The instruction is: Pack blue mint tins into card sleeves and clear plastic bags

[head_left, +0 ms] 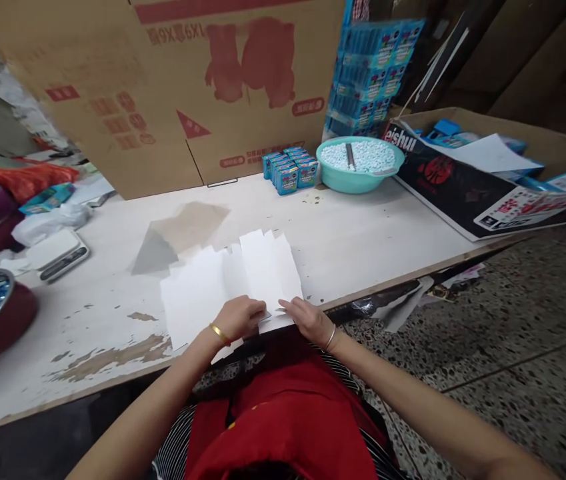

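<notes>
Overlapping white card sheets (197, 287) lie fanned out at the table's near edge, right in front of me. My left hand (243, 317), with a gold bracelet at the wrist, is closed in a pinch on the near edge of a white card. To its right, my right hand (310, 321) pinches the near right corner of a white card between thumb and fingers. A small gap separates the two hands. Whether both hold the same card I cannot tell.
A tall cardboard box (163, 100) stands at the back. Small blue boxes (290, 172) sit beside a turquoise basin (357, 175) of white pellets. A black open carton (443, 177) is at right. On the left are a white scale (60, 257) and a dark red bowl (17, 320).
</notes>
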Demonstrator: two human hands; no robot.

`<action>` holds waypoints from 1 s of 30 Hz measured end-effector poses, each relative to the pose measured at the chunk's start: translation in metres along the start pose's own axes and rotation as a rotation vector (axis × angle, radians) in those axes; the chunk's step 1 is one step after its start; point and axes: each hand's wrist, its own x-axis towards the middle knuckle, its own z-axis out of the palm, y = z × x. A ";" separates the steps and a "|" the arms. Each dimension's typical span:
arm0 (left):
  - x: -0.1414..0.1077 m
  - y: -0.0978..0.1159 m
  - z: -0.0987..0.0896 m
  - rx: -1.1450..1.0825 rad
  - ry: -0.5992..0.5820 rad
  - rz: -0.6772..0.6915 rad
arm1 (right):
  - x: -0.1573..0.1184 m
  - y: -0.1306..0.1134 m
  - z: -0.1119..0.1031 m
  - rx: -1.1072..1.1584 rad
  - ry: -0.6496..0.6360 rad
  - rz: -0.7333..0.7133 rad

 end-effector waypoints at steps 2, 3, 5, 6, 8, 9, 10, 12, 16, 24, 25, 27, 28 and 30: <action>0.007 0.003 -0.001 0.018 0.003 -0.080 | 0.001 0.002 0.001 0.015 0.020 -0.009; 0.009 0.005 0.000 0.033 0.013 -0.109 | 0.000 0.003 -0.001 0.027 0.018 -0.036; 0.011 0.008 0.002 0.059 0.033 -0.126 | -0.002 0.004 -0.008 0.057 -0.006 -0.120; 0.011 0.010 0.003 0.064 0.036 -0.121 | -0.004 0.005 -0.012 0.072 -0.024 -0.158; 0.012 0.013 0.004 0.065 0.025 -0.112 | -0.008 0.006 -0.018 0.084 -0.068 -0.210; 0.012 0.014 0.004 0.067 0.014 -0.116 | -0.010 0.006 -0.020 0.081 -0.079 -0.221; 0.013 0.015 0.003 0.072 0.001 -0.126 | -0.010 0.006 -0.020 0.072 -0.071 -0.228; 0.014 0.017 0.000 0.083 -0.032 -0.139 | -0.010 0.007 -0.016 0.049 0.011 -0.228; 0.014 0.016 -0.010 -0.069 -0.038 0.007 | 0.001 0.005 -0.005 0.046 0.160 -0.193; 0.022 0.011 -0.011 -0.175 -0.011 -0.072 | 0.014 -0.006 0.001 0.035 0.304 -0.051; 0.025 0.012 -0.009 -0.187 -0.005 -0.110 | 0.013 -0.006 0.003 0.013 0.305 -0.063; 0.026 0.013 -0.007 -0.226 0.016 -0.155 | 0.008 -0.005 0.007 -0.035 0.270 -0.095; 0.024 0.013 -0.005 -0.246 0.045 -0.162 | 0.006 -0.004 0.009 -0.060 0.245 -0.112; 0.015 0.015 -0.002 -0.285 0.192 -0.159 | 0.003 -0.001 0.012 -0.108 0.202 -0.142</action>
